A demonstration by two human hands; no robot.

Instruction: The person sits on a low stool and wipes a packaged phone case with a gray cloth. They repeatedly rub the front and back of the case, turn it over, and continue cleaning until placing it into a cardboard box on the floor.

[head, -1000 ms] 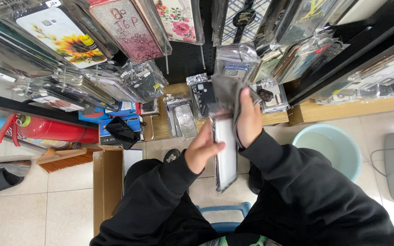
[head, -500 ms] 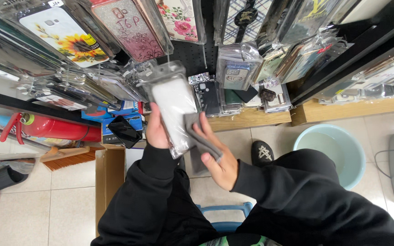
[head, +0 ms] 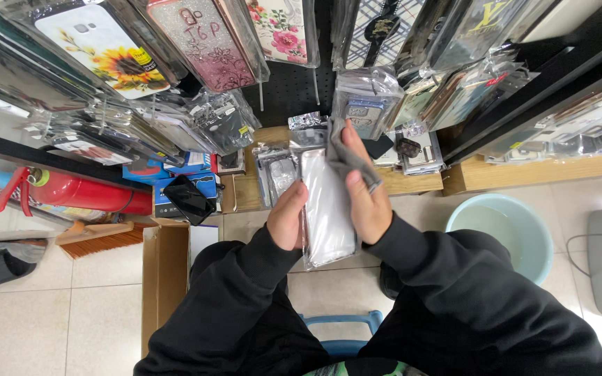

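Packaged case [head: 325, 209] now lower, cloth [head: 348, 157] atop

The clear plastic packet [head: 325, 209] looks glossy and crinkled, catching light over a smooth white case inside. Against the packet's upper right edge lies a grey cloth [head: 350, 161], soft and matt. Behind the packet, the wooden shelf [head: 412, 182] shows a pale, dull grain. Left of the packet, the cardboard box [head: 164, 275] is brown and matt. Right of the packet, the plastic basin [head: 506, 233] is smooth with a faint sheen.
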